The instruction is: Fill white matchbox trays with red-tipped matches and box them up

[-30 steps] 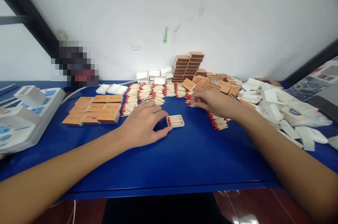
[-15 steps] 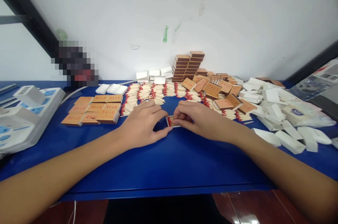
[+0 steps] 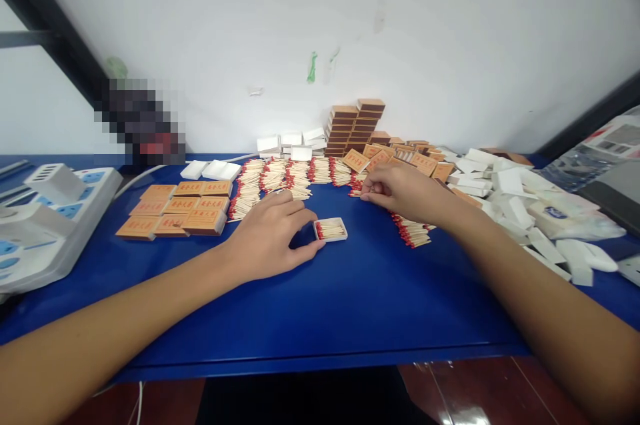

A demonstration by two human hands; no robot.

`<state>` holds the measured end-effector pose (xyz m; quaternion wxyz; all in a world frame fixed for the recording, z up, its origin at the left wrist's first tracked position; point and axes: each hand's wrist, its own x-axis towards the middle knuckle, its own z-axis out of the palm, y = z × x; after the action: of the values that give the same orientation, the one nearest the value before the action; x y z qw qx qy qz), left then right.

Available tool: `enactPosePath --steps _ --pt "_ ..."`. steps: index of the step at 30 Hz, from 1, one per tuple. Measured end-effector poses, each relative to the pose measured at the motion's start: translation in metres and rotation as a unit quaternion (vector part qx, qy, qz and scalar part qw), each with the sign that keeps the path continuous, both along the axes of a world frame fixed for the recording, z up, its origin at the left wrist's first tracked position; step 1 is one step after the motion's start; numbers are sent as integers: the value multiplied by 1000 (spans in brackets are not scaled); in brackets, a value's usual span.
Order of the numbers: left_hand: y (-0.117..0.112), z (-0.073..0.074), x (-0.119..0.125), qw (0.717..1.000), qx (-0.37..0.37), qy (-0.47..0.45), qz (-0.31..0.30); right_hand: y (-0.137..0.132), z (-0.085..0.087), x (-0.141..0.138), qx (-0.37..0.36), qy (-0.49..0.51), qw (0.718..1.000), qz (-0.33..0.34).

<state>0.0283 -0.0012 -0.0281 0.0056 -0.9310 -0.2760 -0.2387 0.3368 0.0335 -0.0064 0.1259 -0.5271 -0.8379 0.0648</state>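
A white matchbox tray (image 3: 344, 235) with red-tipped matches inside lies on the blue table. My left hand (image 3: 273, 235) holds its left end between thumb and index finger. Farther right and back, my right hand (image 3: 395, 190) pinches at the matches (image 3: 356, 186) of one pile, its fingertips closed together; how many it has is hidden. In front of that hand lies another small pile of matches (image 3: 413, 231). More match piles (image 3: 295, 175) stretch in a row behind my left hand.
Orange matchboxes (image 3: 185, 205) lie in rows at left, beside a white power strip (image 3: 85, 211). Matchboxes stand in a stack (image 3: 350, 128) by the wall, with loose covers (image 3: 425, 163) and a heap of white trays (image 3: 510, 205) to the right. White trays (image 3: 300, 151) also sit at the back.
My right hand has left the tray and moved right and back to the match pile. The tray's matches now show fully. My left hand has stayed at the tray's end.
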Motion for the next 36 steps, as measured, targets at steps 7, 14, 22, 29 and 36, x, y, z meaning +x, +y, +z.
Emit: enactPosePath --steps 7,14,22,29,36 --pt "0 -1 -2 1000 -2 1 -2 -2 -2 -5 -1 12 1000 23" --pt "0 -2 0 1000 1 5 -3 1 -6 -4 18 17 998 49" --pt "-1 0 0 1000 -2 7 -3 2 -7 -6 31 23 998 56" --pt "0 -1 0 1000 -1 9 -3 2 -9 -7 25 26 997 61" --pt "0 -1 0 1000 -5 12 -2 1 -9 -6 -34 30 999 24"
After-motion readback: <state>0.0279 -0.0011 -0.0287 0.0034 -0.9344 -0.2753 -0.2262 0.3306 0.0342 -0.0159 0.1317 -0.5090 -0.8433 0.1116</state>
